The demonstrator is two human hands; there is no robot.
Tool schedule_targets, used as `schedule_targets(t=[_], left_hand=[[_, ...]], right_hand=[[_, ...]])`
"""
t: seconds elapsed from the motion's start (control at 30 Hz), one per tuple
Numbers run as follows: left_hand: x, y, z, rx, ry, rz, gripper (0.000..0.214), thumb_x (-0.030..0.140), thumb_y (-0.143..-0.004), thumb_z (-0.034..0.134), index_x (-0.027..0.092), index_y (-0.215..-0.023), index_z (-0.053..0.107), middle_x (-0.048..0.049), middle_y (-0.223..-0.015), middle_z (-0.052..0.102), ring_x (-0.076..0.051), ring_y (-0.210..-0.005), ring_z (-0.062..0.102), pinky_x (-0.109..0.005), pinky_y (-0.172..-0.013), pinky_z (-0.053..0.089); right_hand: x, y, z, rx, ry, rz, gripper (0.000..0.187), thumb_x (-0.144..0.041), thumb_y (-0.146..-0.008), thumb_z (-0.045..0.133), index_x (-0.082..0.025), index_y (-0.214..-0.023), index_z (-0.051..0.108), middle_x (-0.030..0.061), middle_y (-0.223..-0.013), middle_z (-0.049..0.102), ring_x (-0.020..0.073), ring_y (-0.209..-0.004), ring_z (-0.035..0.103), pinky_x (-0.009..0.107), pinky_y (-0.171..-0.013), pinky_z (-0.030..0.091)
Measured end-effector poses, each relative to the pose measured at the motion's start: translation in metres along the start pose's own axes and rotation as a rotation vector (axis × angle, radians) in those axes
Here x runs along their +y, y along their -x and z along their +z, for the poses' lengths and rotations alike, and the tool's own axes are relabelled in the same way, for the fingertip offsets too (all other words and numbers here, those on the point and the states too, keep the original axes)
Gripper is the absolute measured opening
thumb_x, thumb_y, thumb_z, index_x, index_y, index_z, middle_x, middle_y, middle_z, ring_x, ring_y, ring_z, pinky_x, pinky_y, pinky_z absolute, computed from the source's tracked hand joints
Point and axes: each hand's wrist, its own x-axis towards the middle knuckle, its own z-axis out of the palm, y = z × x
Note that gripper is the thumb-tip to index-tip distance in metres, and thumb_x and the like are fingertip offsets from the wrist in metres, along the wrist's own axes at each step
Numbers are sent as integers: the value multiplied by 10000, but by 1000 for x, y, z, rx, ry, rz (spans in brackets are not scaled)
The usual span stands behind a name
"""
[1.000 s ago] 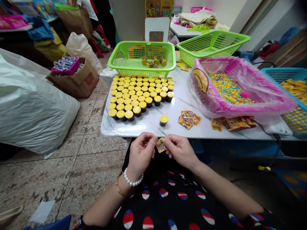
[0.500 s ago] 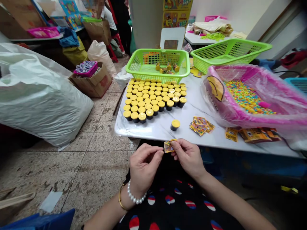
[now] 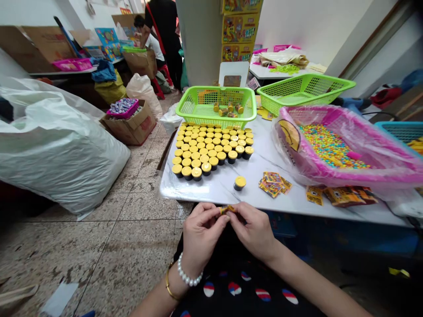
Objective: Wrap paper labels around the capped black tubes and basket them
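Observation:
Between the fingertips of both hands is a small yellow printed label (image 3: 226, 209), curled and seen nearly edge-on. My left hand (image 3: 203, 231), with a pearl bracelet at its wrist, pinches one end. My right hand (image 3: 253, 229) pinches the other end. Just beyond them on the table stands a single black tub with a yellow lid (image 3: 239, 183). To its right lies a loose pile of printed yellow labels (image 3: 273, 184). Rows of the same yellow-lidded tubs (image 3: 205, 152) stand close together farther back on the left.
A green basket (image 3: 216, 121) with several small printed tubs stands behind the rows. Another green basket (image 3: 307, 83) is to its right. A pink plastic-lined basket (image 3: 393, 174) holds colourful candies. White sacks (image 3: 62, 149) and a cardboard box (image 3: 134, 130) stand left. People are at the back.
My left fingers have closed on the label's left end, and the label has turned from facing me to a curled, edge-on view. The camera view has tilted up slightly.

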Motion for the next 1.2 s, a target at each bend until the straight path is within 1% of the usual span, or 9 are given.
schedule_targets(t=[0.13,0.3,0.43,0.53,0.63,0.73,0.83,0.97,1.2], left_hand=[[5,-7,-4,-19,73,-113,83,248,-805,738,197,-851,784,-48,-813,698,-125,-659,611,-215,-581,488],[6,-22,-11,-89,322,-388,184,332,-802,741,149,-820,733,28,-540,577,-30,-392,399,-152,-392,280],[4,-33,-12,-93,504,-571,251,340,-725,800,109,-774,716,-24,-660,672,11,-379,365,-128,-368,214],[3,-41,-11,-124,589,-695,288,360,-718,803,105,-742,670,-48,-674,699,4,-344,388,-128,-333,172],[5,-49,-10,-130,659,-763,282,340,-723,806,112,-782,652,-32,-635,686,-4,-329,398,-121,-311,138],[8,-57,-7,-140,725,-783,271,294,-713,817,106,-794,640,-41,-721,715,6,-340,412,-108,-300,149],[10,-63,-2,-186,759,-786,264,280,-716,813,93,-791,642,-60,-810,730,14,-356,431,-102,-299,170],[10,-67,4,-181,750,-790,290,282,-690,831,102,-817,643,-26,-735,700,10,-346,420,-105,-302,147],[7,-70,6,-204,720,-752,301,307,-707,823,132,-774,588,37,-532,583,-5,-335,392,-112,-329,149]], right_hand=[[-5,-11,0,-13,-4,-73,126,-138,-917,551,-170,-840,645,31,-712,651,152,-635,627,253,-598,471],[-6,-26,-12,8,-8,-35,98,-184,-922,579,-186,-865,659,24,-722,660,148,-640,628,256,-605,492],[14,-43,-22,113,237,-43,236,-281,-885,643,-165,-1086,679,158,-1111,655,266,-957,640,420,-861,528],[34,-52,-26,-64,310,-28,287,-232,-894,596,-181,-1168,667,165,-1210,644,304,-1049,627,496,-944,499],[45,-52,-31,-97,97,139,246,-231,-888,606,-201,-1125,659,109,-1061,711,269,-973,669,432,-862,546],[45,-48,-36,-15,-396,393,318,-343,-873,670,-226,-1162,603,82,-1046,729,226,-897,699,369,-789,576],[38,-46,-37,-39,-819,488,336,-406,-871,687,-240,-1153,611,82,-1134,723,218,-989,695,367,-871,565],[33,-51,-35,-123,-933,544,381,-430,-818,744,-205,-1117,674,106,-1206,698,232,-1056,675,381,-934,543],[32,-61,-31,-116,-1060,683,280,-400,-855,710,-208,-1025,599,30,-880,742,154,-756,717,320,-756,599]])
